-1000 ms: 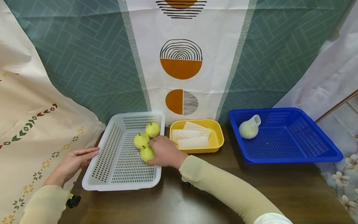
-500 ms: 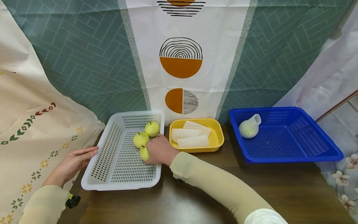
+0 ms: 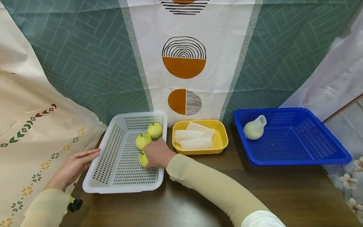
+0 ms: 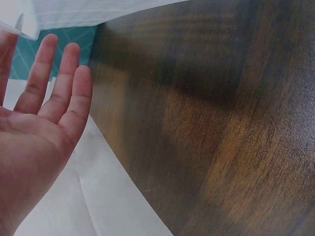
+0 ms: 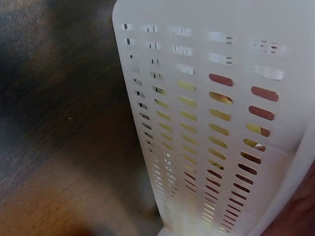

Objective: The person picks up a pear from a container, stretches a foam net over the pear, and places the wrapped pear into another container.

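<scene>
In the head view, a white slotted basket [image 3: 124, 187] stands on the left with three yellow-green pears inside. One pear [image 3: 154, 130] lies by the back right corner, and a second pear [image 3: 143, 141] sits in front of it. My right hand [image 3: 158, 153] reaches over the basket's right rim and grips the nearest pear [image 3: 143, 160], covering its right part; the fingertips are hidden. My left hand [image 3: 71, 167] touches the basket's left rim. Its fingers look straight and loosely spread in the left wrist view. Through the slots, the right wrist view shows pear and hand behind the basket wall [image 5: 236, 14].
A yellow tray [image 3: 221, 138] holds several white foam net sleeves [image 3: 195, 140]. To the right stands a blue basket [image 3: 297, 162] with a pear in a foam net [image 3: 254, 127] at its left. Everything rests on a dark wooden table [image 3: 195, 201], with a patterned cloth [image 3: 113, 56] hanging behind.
My right hand has moved left and covers more of the nearest pear, which has shifted slightly left. The left hand has stayed at the basket rim.
</scene>
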### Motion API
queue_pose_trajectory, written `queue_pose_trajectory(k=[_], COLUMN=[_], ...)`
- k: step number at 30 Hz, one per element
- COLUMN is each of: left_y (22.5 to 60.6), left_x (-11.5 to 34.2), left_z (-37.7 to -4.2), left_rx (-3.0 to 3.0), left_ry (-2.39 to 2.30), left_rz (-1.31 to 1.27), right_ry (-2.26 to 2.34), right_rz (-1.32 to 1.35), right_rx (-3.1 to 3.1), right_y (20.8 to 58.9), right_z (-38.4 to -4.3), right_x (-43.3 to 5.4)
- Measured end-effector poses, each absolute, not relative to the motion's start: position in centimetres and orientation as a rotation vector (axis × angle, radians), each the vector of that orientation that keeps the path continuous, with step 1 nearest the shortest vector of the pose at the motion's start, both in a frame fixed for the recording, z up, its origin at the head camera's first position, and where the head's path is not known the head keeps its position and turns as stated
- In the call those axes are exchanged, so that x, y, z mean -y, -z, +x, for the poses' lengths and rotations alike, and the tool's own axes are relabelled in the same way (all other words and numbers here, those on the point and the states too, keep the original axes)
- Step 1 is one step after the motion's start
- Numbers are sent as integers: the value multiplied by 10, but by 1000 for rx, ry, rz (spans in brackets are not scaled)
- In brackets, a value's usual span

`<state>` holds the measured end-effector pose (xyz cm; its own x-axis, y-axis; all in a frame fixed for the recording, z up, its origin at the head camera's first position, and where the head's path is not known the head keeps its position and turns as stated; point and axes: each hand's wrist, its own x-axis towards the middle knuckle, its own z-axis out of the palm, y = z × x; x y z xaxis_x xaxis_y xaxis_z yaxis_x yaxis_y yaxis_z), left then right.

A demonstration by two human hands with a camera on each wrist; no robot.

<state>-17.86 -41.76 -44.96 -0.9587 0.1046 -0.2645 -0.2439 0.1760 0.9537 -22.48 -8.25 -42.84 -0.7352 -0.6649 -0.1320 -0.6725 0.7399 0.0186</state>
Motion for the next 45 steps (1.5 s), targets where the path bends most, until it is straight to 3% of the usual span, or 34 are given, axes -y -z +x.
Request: queue_pose_trajectory(k=[19,45], left_y=[449,447], left_x=[417,418], left_z=[-179,-178], left_rx=[-2107,-2134], left_ry=[-1919,-1882], left_rz=[-108,-114], right_ry=[32,944], right_rz=[-1164,-1043], right_rx=[-2758,-2719], right_y=[429,410], right_z=[-224,-233], right_x=[84,52])
